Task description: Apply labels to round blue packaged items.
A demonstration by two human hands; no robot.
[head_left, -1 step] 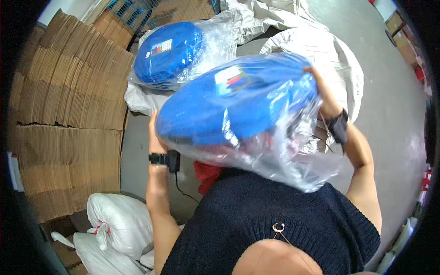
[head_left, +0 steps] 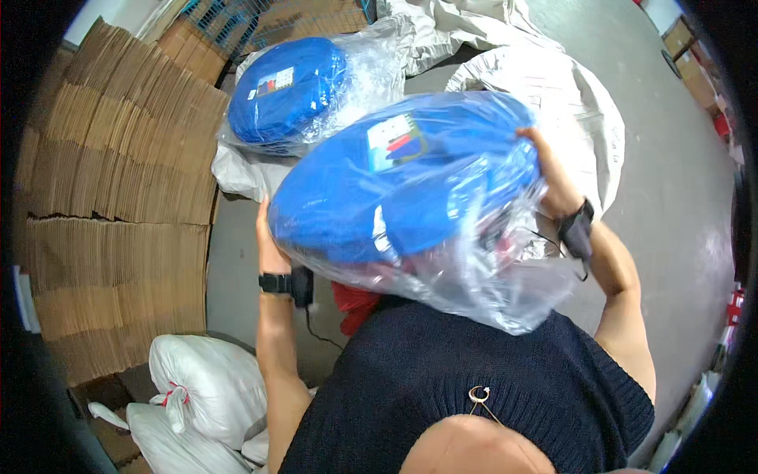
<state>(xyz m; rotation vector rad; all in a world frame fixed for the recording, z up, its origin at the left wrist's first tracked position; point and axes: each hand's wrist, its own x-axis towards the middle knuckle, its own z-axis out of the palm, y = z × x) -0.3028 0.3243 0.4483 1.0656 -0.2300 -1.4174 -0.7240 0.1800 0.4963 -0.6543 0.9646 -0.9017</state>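
Observation:
Between my two hands I hold a large blue oval bundle in a clear plastic bag point(head_left: 332, 197), with a printed label on its upper face. My left hand point(head_left: 271, 237) grips its left end; most of those fingers are hidden under or behind it. My right hand point(head_left: 545, 162) is closed around the far right edge, fingertips on the plastic. The bag's loose end hangs crumpled toward my chest. Beyond it, a second blue bagged bundle point(head_left: 280, 95) lies on white sacking. Each of my wrists wears a dark strap with a small box and a cable.
Tall stacks of flat cardboard point(head_left: 118, 268) stand at the left. Tied white sacks point(head_left: 205, 387) lie at the lower left. A large white woven sack point(head_left: 588, 118) is spread beyond my right hand. Red material point(head_left: 354, 304) shows below the bundle, and a blue wire crate point(head_left: 276, 17) stands at the back.
The held bundle has tilted slightly, and its right end has come a little left and nearer to me along with my right hand. My left hand keeps its grip, almost in place.

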